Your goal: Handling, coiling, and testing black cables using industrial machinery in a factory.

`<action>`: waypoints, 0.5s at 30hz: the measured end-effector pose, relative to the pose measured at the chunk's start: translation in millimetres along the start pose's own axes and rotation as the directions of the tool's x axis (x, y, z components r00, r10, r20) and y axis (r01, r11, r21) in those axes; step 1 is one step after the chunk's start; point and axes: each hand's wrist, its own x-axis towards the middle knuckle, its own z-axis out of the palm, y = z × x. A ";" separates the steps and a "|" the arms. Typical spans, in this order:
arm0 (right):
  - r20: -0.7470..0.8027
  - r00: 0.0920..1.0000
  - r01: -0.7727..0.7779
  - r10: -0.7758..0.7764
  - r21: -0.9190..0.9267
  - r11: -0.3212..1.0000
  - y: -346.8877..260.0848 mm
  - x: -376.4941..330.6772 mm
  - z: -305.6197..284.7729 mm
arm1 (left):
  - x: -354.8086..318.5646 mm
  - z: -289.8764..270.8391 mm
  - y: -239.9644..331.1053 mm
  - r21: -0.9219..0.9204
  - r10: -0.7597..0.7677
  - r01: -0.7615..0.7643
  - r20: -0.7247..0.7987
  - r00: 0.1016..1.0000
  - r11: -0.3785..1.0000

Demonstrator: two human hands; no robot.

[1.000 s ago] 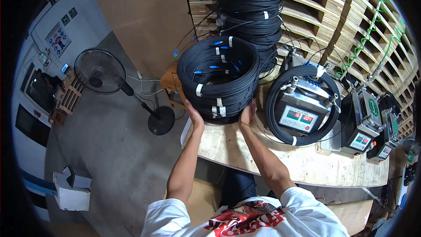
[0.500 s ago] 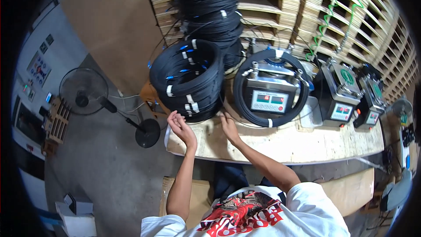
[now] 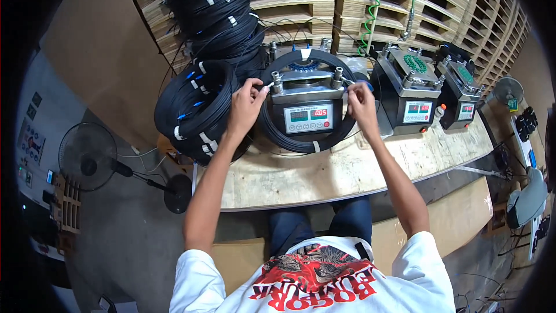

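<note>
A polishing machine (image 3: 306, 99) with metal posts and a lit display panel (image 3: 308, 119) stands on the wooden table in front of me. A coil of black cable (image 3: 284, 141) encircles its front, with white tape at top and bottom. My left hand (image 3: 247, 104) is closed at the machine's left front post (image 3: 277, 83), fingertips pinching its small clamp lever. At the right front post (image 3: 338, 78), my right hand (image 3: 362, 104) has its fingers curled on the matching lever, slightly blurred. Blue-tipped connectors (image 3: 301, 47) stick up behind the coil's top.
Black cable coils (image 3: 194, 104) with blue connectors are stacked at left, and a taller coil stack (image 3: 217, 17) rises behind. Two more machines (image 3: 408, 90) (image 3: 461, 93) stand to the right. Wooden pallets (image 3: 353, 0) line the back. A floor fan (image 3: 90, 159) is at far left.
Both hands have risen from beside the coil stack and the table edge to the machine's two front posts. The display reads differently. My view has shifted to the right.
</note>
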 end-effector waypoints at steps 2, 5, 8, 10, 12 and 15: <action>-0.059 0.998 0.016 -0.019 -0.063 0.998 -1.4 18.0 -14.2 | 4.5 -4.2 2.2 -0.011 -0.027 0.028 0.101 0.994 1.000; 0.159 0.986 0.059 -0.043 -0.103 0.993 -2.8 35.6 -23.9 | 11.9 -7.8 -1.4 -0.029 -0.066 0.075 0.242 0.968 0.997; 0.208 0.977 -0.027 0.036 -0.043 0.999 -0.2 44.0 -23.6 | 17.4 -10.6 -6.0 -0.050 0.019 -0.003 0.339 0.941 0.999; 0.205 0.976 -0.072 0.075 -0.023 0.997 2.1 47.3 -26.5 | 17.9 -10.8 -3.8 0.105 0.150 -0.191 0.315 0.937 0.976; 0.198 0.968 -0.163 0.157 0.015 0.987 -3.6 50.6 -27.3 | 15.8 -13.0 9.8 0.371 0.300 -0.430 0.359 0.884 0.823; 0.213 0.944 -0.272 0.253 0.065 0.960 -2.6 58.5 -28.2 | 16.6 -11.0 3.4 0.354 0.408 -0.520 0.346 0.845 0.777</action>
